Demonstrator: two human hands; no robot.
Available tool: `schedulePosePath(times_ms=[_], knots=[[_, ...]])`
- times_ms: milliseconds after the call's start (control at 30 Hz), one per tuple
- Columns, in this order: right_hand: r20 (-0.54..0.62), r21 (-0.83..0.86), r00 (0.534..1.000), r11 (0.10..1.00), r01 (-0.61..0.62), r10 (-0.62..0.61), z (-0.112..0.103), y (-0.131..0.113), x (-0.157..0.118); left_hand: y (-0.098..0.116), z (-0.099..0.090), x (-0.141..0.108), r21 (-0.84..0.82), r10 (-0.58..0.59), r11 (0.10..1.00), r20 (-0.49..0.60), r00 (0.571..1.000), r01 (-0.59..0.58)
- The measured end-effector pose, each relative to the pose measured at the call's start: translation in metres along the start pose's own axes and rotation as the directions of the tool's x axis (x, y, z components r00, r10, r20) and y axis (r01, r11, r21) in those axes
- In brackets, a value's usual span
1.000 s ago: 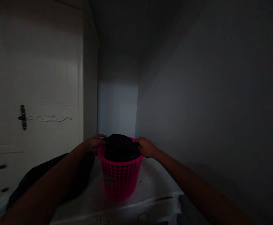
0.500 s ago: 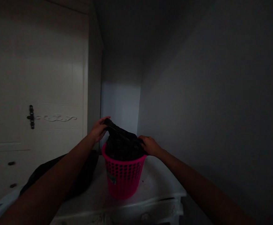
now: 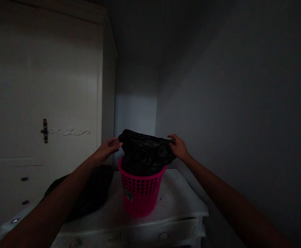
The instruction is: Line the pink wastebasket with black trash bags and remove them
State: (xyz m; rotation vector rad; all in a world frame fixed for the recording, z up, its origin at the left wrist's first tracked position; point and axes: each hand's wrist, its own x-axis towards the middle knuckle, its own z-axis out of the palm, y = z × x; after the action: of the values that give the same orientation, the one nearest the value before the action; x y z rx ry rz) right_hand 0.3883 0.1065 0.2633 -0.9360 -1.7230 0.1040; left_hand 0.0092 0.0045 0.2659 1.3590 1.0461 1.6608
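A black plastic bag stands up out of a pink perforated basket, its lower part down inside. The bag's upper edge is stretched sideways above the rim. My left hand pinches the bag's left corner between thumb and fingers. On the other side, my right hand grips the right end of the bag's edge, raised above the rim. A small label shows on the basket's front left. What lies inside the bag is hidden.
The basket stands on a white dresser with a worn top. A dark bundle lies to its left, partly behind my left forearm. A white wardrobe rises at the left, and a grey wall runs along the right.
My right hand has risen from the basket's rim and moved right, pulling the bag's edge wider and more level. My left hand keeps its corner. The view has shifted slightly left.
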Motion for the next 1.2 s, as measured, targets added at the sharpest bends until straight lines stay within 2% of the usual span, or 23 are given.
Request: schedulePosePath(times_ms=[67, 133, 200, 300, 367, 433, 567, 667, 767, 867, 933, 1000, 1100, 1200], knots=[[0.081, 0.093, 0.996, 0.995, -0.038, 0.03, -0.001, -0.006, 0.0, -0.004, 0.01, -0.002, -0.085, -0.017, 0.996, 0.021, 1.0, 0.019], [0.231, 0.238, 0.973, 0.97, -0.047, -0.01, -0.004, -0.016, -0.002, -0.004, 0.02, 0.0, -0.249, -0.067, 0.965, 0.043, 0.997, 0.076], [0.38, 0.361, 0.92, 0.931, -0.053, -0.095, -0.009, -0.026, -0.007, -0.003, 0.029, 0.006, -0.379, -0.132, 0.911, 0.103, 0.986, 0.162], [0.523, 0.417, 0.835, 0.906, -0.075, -0.172, -0.015, -0.035, -0.015, -0.001, 0.036, 0.014, -0.379, -0.186, 0.893, 0.178, 0.966, 0.242], [0.574, 0.406, 0.798, 0.91, -0.081, -0.185, -0.018, -0.033, -0.02, 0.0, 0.038, 0.017, -0.327, -0.169, 0.923, 0.133, 0.977, 0.204], [0.596, 0.36, 0.781, 0.931, -0.054, -0.185, -0.021, -0.026, -0.022, 0.0, 0.037, 0.017, -0.319, -0.092, 0.942, 0.04, 0.995, 0.1], [0.602, 0.084, 0.792, 0.994, 0.065, -0.102, -0.028, -0.005, -0.024, 0.004, 0.028, 0.012, -0.41, 0.064, 0.904, -0.146, 0.987, -0.119], [0.548, -0.066, 0.836, 0.995, 0.079, -0.03, -0.033, 0.01, -0.024, 0.003, 0.016, 0.008, -0.472, 0.127, 0.86, -0.165, 0.978, -0.192], [0.462, -0.075, 0.887, 0.997, 0.005, 0.03, -0.037, 0.023, -0.027, -0.008, 0.003, 0.002, -0.483, 0.121, 0.858, -0.14, 0.983, -0.174], [0.402, -0.052, 0.906, 0.991, -0.12, 0.131, -0.039, 0.033, -0.031, -0.026, -0.004, -0.003, -0.453, 0.076, 0.888, -0.014, 0.997, -0.074], [0.413, 0.044, 0.895, 0.978, -0.202, 0.166, -0.039, 0.035, -0.034, -0.036, 0.001, -0.006, -0.412, 0.053, 0.911, 0.094, 0.994, -0.009], [0.446, 0.175, 0.882, 0.952, -0.252, 0.151, -0.039, 0.031, -0.038, -0.04, 0.014, -0.007, -0.381, 0.025, 0.924, 0.157, 0.987, 0.037], [0.476, 0.299, 0.873, 0.914, -0.273, 0.105, -0.037, 0.02, -0.042, -0.034, 0.041, -0.005, -0.394, -0.01, 0.915, 0.18, 0.984, 0.082], [0.49, 0.35, 0.868, 0.894, -0.28, 0.08, -0.039, 0.014, -0.048, -0.023, 0.063, -0.004, -0.432, -0.075, 0.893, 0.138, 0.988, 0.128]])
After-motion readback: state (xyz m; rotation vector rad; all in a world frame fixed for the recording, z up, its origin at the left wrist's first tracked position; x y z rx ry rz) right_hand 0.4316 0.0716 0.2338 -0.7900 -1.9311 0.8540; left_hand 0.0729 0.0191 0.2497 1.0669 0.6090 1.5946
